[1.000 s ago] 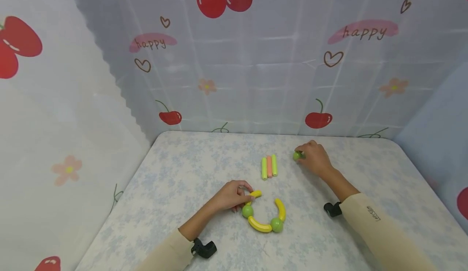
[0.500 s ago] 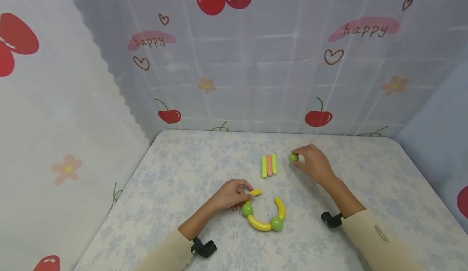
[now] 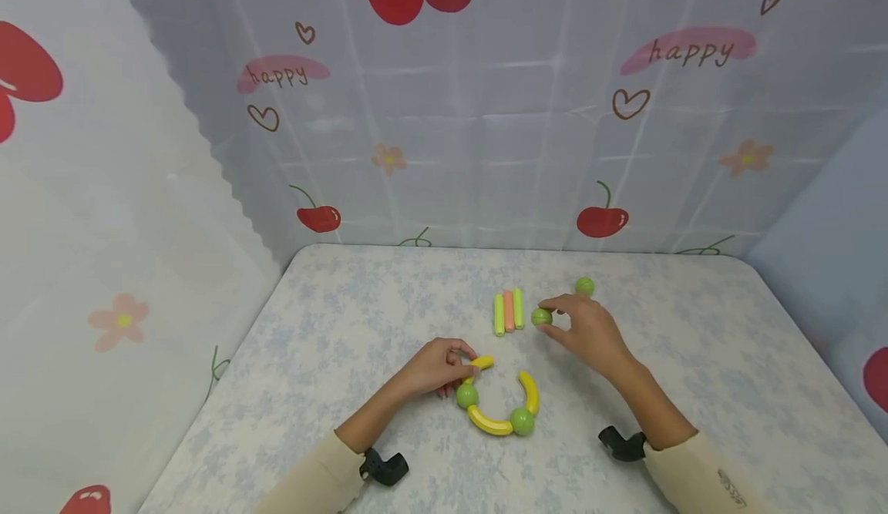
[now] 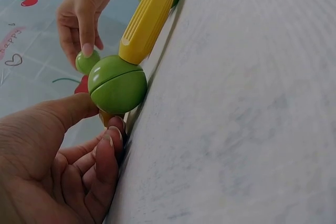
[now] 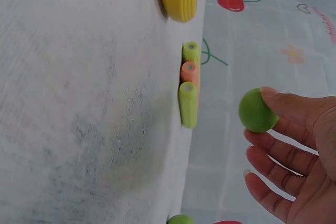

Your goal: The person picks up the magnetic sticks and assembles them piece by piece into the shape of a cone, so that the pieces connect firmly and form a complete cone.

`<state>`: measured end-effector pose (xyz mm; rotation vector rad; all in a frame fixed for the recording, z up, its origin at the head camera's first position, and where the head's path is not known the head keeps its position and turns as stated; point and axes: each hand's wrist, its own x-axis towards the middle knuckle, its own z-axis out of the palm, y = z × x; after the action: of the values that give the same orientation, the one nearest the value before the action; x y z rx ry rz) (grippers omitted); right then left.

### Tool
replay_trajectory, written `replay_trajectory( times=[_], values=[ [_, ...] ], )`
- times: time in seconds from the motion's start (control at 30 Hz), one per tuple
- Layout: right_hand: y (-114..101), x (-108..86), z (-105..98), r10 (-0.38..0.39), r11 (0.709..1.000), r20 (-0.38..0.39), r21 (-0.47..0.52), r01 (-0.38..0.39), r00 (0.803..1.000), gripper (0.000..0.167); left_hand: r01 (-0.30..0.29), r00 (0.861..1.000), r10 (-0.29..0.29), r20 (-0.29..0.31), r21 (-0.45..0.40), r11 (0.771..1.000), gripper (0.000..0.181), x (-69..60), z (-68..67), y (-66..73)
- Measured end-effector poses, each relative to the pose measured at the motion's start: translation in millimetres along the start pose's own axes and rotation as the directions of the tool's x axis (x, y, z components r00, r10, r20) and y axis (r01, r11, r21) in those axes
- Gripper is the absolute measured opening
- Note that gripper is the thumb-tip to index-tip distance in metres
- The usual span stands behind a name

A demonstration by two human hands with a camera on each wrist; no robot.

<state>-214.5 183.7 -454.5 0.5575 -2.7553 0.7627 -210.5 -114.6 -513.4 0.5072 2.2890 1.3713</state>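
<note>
My left hand [image 3: 432, 366] pinches a curved yellow piece [image 3: 483, 361] at the upper left end of an open ring. The ring continues through a green ball [image 3: 467, 396], a lower yellow piece [image 3: 489, 423], a second green ball [image 3: 523, 421] and a right-hand yellow piece [image 3: 530, 391]. A gap separates its two upper ends. Between thumb and fingertips, my right hand [image 3: 590, 333] holds another green ball [image 5: 257, 111], raised off the table in the right wrist view. In the left wrist view, a ring ball [image 4: 117, 84] partly covers the piece my left hand grips.
Beyond the ring, two light green sticks [image 3: 499, 315] lie side by side with an orange stick [image 3: 509, 311] between them. One loose green ball [image 3: 585, 287] sits behind my right hand. Patterned curtains [image 3: 472, 152] stand along the table's [image 3: 347, 306] back and sides.
My right hand has lifted its green ball and carried it left and nearer to me. The loose ball behind it has come into sight. My left hand keeps its hold on the yellow piece.
</note>
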Motion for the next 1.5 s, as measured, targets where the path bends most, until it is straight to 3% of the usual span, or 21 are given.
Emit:
replay_trajectory(
  times=[0.63,0.87,1.5],
  values=[
    [-20.9,-7.9,21.0,-0.109,0.98,0.138,0.182,0.083,0.984,0.039,-0.002,1.0,0.003,0.019,-0.036,0.999,0.026,5.0,-4.2,-2.7],
    [-27.6,-10.5,27.5,-0.132,0.98,0.2,0.176,0.097,0.971,0.036,0.0,0.999,0.002,0.039,-0.06,0.998,0.023,3.5,-3.3,-4.3],
    [-31.8,-10.8,36.1,-0.152,0.974,0.24,0.204,0.103,0.959,0.032,-0.032,0.997,0.038,0.062,-0.081,0.996,0.02,3.3,-3.7,-5.1]
  ],
)
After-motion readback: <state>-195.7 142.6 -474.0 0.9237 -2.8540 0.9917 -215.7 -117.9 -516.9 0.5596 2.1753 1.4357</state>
